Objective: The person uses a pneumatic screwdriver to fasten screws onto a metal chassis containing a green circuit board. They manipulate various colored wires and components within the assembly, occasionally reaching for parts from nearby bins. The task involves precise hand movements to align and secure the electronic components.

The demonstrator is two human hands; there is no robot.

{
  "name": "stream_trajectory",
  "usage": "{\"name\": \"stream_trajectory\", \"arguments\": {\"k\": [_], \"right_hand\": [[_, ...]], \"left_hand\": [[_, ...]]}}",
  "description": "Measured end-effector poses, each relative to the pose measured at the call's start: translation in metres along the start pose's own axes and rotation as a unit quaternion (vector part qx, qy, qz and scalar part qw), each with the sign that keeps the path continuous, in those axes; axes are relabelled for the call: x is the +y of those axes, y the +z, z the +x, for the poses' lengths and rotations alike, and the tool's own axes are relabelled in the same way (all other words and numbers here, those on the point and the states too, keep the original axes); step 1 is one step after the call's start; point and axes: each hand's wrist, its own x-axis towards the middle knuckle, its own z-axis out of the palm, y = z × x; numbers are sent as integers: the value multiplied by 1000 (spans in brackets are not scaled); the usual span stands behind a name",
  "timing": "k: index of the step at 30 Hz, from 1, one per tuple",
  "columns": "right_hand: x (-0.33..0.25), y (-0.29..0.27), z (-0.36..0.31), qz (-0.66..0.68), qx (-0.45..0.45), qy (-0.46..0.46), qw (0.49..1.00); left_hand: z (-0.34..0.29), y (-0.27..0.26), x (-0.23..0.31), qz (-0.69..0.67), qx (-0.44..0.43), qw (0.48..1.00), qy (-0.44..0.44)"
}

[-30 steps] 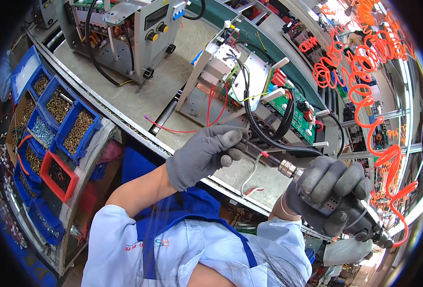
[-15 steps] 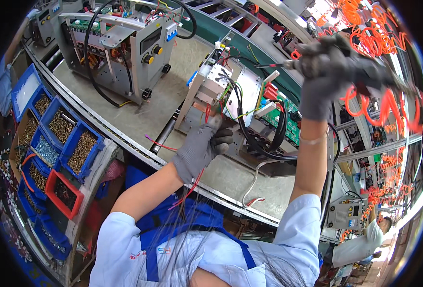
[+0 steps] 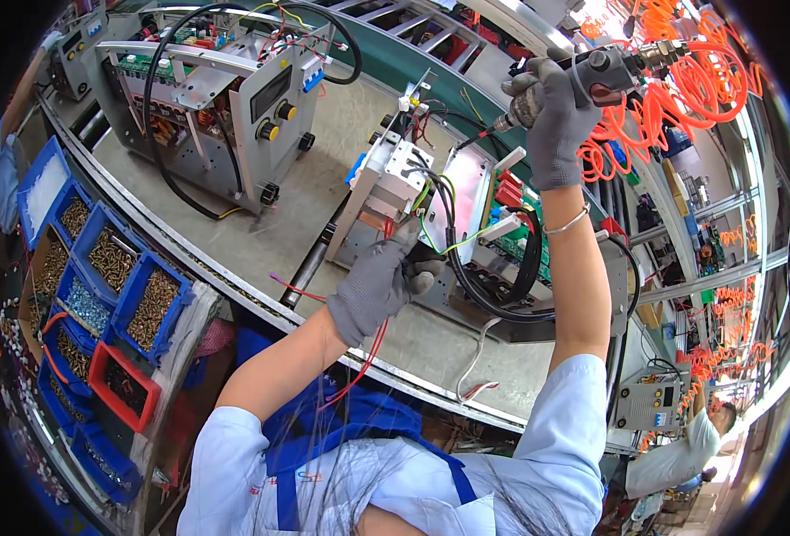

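Head view: found the power driver [image 3: 607,71] in the upper right part, over the far side of the open unit [image 3: 484,308], with the right hand [image 3: 555,125] wrapped firmly around its body. Saw its long axis slanting from upper right down to lower left, with the thin bit [image 3: 473,141] directed toward the upper edge of the light metal plate [image 3: 466,183]. Could not tell from this single view about touching or a small gap at the tip. Judged this slant of the bit against the plate to be the most important relation, and the right hand clearly nearer to it than the left.

Noticed the long axis of the unit going from the white block [image 3: 402,170] at left toward the lower right, thus crossing the line of the driver. Found the left hand [image 3: 377,284] lower and more to the left, on the near side of the unit, with bent fingers just beside the red wires [image 3: 388,226]. Could not tell about any grasp there.

Further outward, saw black cables [image 3: 450,219] between the hands, an orange coiled hose [image 3: 707,89] near the rear of the driver, a second unit [image 3: 265,170] well apart at left on the same grey table [image 3: 439,357], and blue bins [image 3: 186,295] with screws beyond the table edge.
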Motion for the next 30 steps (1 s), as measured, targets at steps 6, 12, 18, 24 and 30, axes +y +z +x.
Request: {"name": "stream_trajectory", "arguments": {"k": [6, 12, 18, 24, 30], "right_hand": [[-13, 17, -6, 26, 2, 40, 999], [-3, 14, 15, -20, -13, 87, 996], [2, 16, 13, -14, -18, 92, 996], [7, 23, 16, 1, -96, 149, 984], [-16, 2, 15, 39, -87, 101, 990]], "left_hand": [[-2, 2, 1, 13, -22, 1000, 7], [-3, 5, 3, 41, 13, 999, -7], [-1, 7, -1, 48, 13, 999, -4], [9, -16, -2, 86, -13, 996, 19], [-1, -56, -15, 122, -23, 979, 159]]}}
